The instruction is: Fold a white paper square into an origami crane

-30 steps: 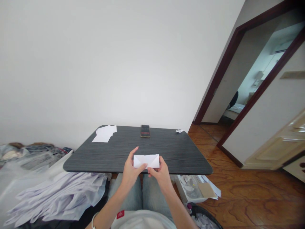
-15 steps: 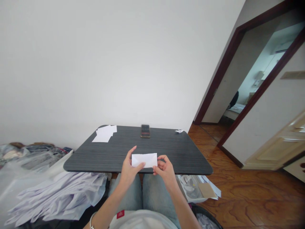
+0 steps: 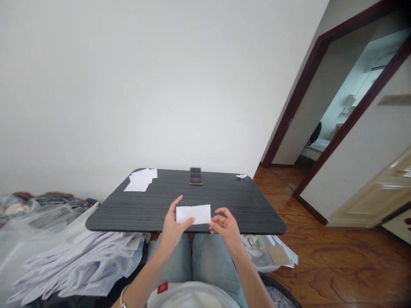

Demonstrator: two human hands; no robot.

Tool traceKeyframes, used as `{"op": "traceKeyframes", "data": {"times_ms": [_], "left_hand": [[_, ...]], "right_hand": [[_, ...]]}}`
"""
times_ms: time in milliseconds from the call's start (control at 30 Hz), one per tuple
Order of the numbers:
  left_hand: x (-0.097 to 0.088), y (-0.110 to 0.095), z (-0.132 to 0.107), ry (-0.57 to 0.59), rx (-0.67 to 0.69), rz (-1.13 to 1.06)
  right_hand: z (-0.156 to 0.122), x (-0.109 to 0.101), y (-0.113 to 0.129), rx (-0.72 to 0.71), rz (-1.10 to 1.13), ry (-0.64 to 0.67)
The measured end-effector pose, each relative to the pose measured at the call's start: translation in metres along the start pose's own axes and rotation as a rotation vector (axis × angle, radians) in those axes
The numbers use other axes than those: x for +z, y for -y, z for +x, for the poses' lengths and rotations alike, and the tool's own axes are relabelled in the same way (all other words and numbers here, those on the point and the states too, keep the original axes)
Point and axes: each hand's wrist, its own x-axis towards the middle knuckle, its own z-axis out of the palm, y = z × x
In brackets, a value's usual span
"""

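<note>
A small white sheet of folded paper (image 3: 196, 213), wider than it is tall, is held up over the front edge of the dark table. Faint creases run across its face. My left hand (image 3: 174, 223) grips its left end, thumb pressed on the front and index finger pointing up behind. At the lower right corner, my right hand (image 3: 224, 224) has its thumb and fingertips pinched together at the paper's edge, the other fingers curled above.
Loose white sheets (image 3: 139, 179) lie at the back left of the dark table (image 3: 180, 194). A phone (image 3: 195, 176) leans at the back middle, and a small folded paper piece (image 3: 241, 176) sits back right. White cloth (image 3: 80, 265) is piled left; a bin (image 3: 279, 295) stands below right.
The folded paper and my left hand have shifted slightly left and up. My right hand has slid a little to the right, its thumb now at the corner instead of over the paper's front.
</note>
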Motion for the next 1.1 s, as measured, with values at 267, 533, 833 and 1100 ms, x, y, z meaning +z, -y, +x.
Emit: {"op": "traceKeyframes", "data": {"times_ms": [267, 533, 833, 1100], "left_hand": [[-0.003, -0.007, 0.003, -0.057, -0.041, -0.002], [0.003, -0.003, -0.003, 0.001, 0.004, 0.018], [0.003, -0.005, -0.002, 0.013, -0.031, 0.004], [0.007, 0.004, -0.006, 0.059, -0.046, -0.02]], "right_hand": [[0.0, -0.004, 0.006, 0.0, -0.006, 0.009], [-0.001, 0.005, -0.004, 0.04, -0.119, 0.094], [-0.001, 0.003, -0.002, 0.059, -0.101, 0.088], [-0.005, 0.021, -0.01, 0.042, -0.097, 0.069]]}}
